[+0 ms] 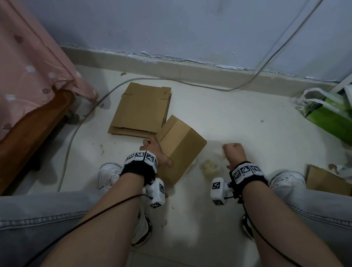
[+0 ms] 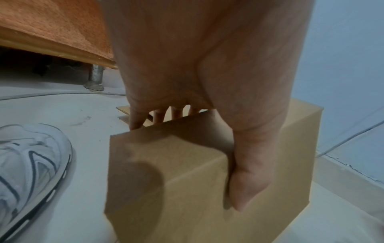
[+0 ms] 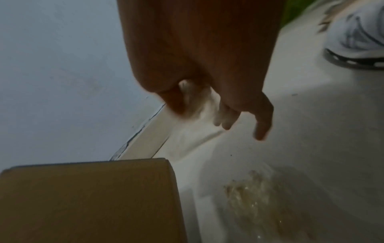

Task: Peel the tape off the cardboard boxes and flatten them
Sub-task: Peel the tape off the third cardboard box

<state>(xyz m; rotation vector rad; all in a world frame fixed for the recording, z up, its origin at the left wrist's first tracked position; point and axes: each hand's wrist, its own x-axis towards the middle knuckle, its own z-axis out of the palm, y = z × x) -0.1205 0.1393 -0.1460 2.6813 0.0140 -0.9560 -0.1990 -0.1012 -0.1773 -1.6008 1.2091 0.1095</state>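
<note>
A closed brown cardboard box [image 1: 182, 146] stands tilted on the pale floor between my feet. My left hand [image 1: 156, 151] grips its left end: in the left wrist view the thumb [image 2: 243, 180] lies on the near face of the box [image 2: 166, 197] and the fingers [image 2: 135, 120] curl over the far edge. My right hand [image 1: 233, 152] hangs to the right of the box, apart from it. In the blurred right wrist view its fingers [image 3: 226, 118] point loosely down and hold nothing. A crumpled wad of clear tape [image 1: 210, 167] lies on the floor below that hand.
A stack of flattened boxes [image 1: 141, 110] lies just behind the box. More cardboard [image 1: 330, 183] sits at the right, beside a green bag [image 1: 338, 124]. A bed with a pink sheet [image 1: 25, 70] fills the left. A grey cable [image 1: 72, 138] runs along the floor.
</note>
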